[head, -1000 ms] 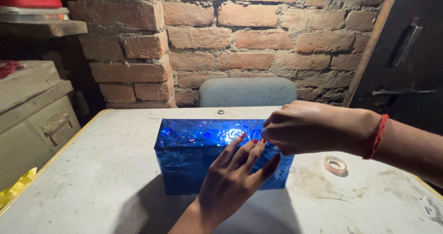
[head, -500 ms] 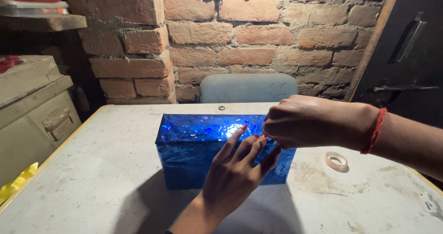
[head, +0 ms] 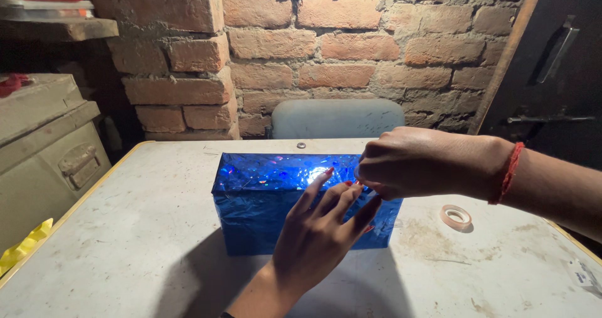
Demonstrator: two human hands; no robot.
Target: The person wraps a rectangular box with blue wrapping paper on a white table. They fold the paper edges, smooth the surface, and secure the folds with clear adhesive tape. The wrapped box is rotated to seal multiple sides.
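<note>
A box wrapped in shiny blue foil paper point(head: 263, 199) stands on a worn white table point(head: 125, 249). My left hand point(head: 320, 230) lies flat against the box's near side, fingers spread and reaching up over its top edge. My right hand point(head: 420, 164), with a red thread at the wrist, comes in from the right and hovers over the box's right top corner, fingertips pinched together right where the left fingertips are. What the pinch holds is too small to make out.
A roll of clear tape point(head: 456, 217) lies on the table to the right of the box. A grey chair back point(head: 337, 118) stands behind the table against a brick wall. A metal trunk point(head: 44, 142) sits at the left, a dark door point(head: 552, 67) at the right.
The view has shifted slightly, so the box sits a bit higher in frame. Both hands stay at the box's right top corner with only small finger movements.
</note>
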